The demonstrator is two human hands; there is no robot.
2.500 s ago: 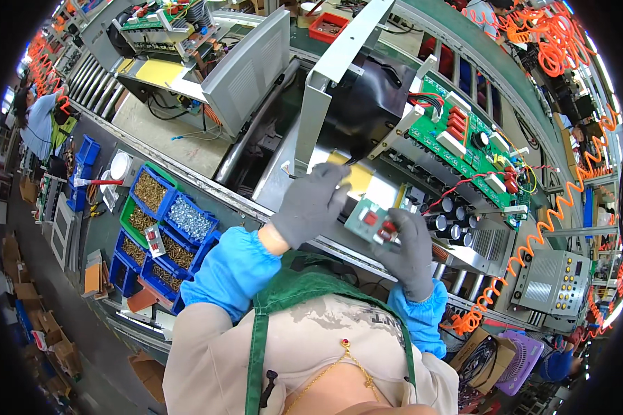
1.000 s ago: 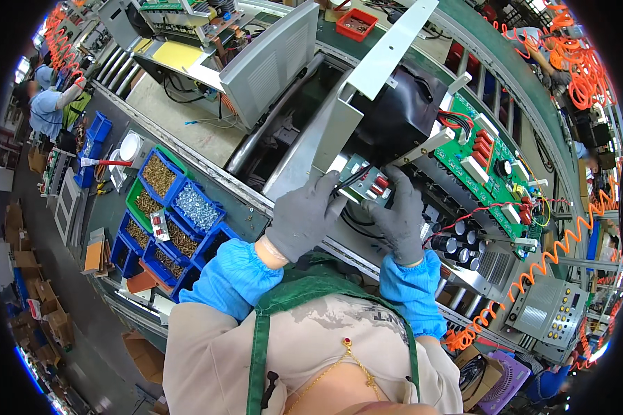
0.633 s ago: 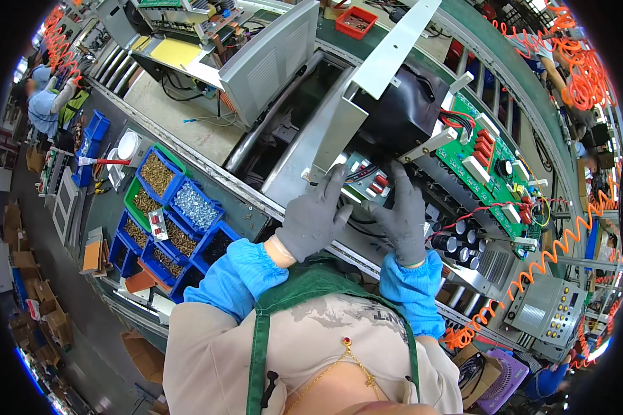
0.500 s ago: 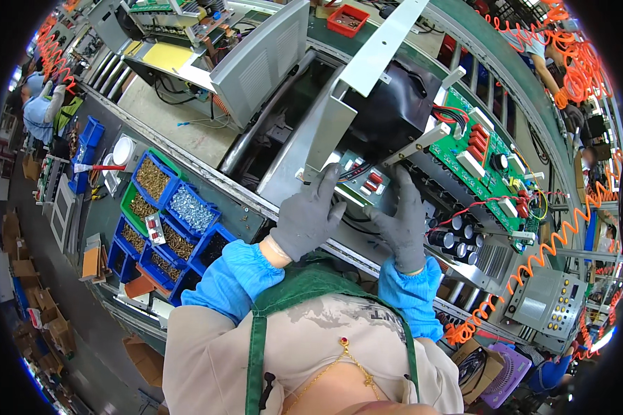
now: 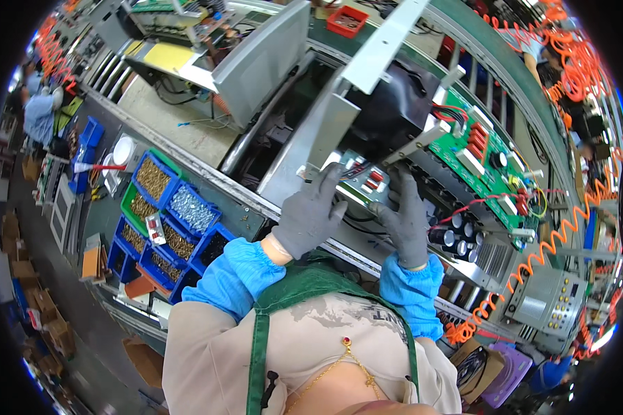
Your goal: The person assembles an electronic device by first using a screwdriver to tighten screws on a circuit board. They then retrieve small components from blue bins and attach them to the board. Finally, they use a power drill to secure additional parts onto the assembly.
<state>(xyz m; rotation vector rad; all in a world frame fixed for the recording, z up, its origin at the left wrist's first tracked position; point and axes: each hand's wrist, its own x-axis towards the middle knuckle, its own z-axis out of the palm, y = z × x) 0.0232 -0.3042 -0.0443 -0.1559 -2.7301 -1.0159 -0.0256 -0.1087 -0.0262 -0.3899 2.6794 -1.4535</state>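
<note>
A small circuit board (image 5: 358, 181) with red components sits low inside an opened metal chassis (image 5: 284, 185), in front of a black cover (image 5: 393, 104). My left hand (image 5: 307, 216), in a grey glove, has its fingertips at the board's left end beside dark wires, thumb spread toward the near edge. My right hand (image 5: 404, 225), also gloved, holds the opposite end, its thumb at the near corner and fingers reaching past it. The fingertips' exact contact is partly hidden. A large green circuit board (image 5: 474, 162) with red and white parts stands to the right.
Blue bins (image 5: 192, 209) of screws and small fasteners stand at left, another small board (image 5: 155, 229) lying on them. A second chassis (image 5: 259, 62) is farther left. Black capacitors (image 5: 457, 242) sit near my right hand. An orange coiled hose (image 5: 540, 259) hangs at right. A red tray (image 5: 347, 21) lies beyond.
My right hand has shifted slightly, its thumb a little nearer the small board. The left hand and the board stay almost in place.
</note>
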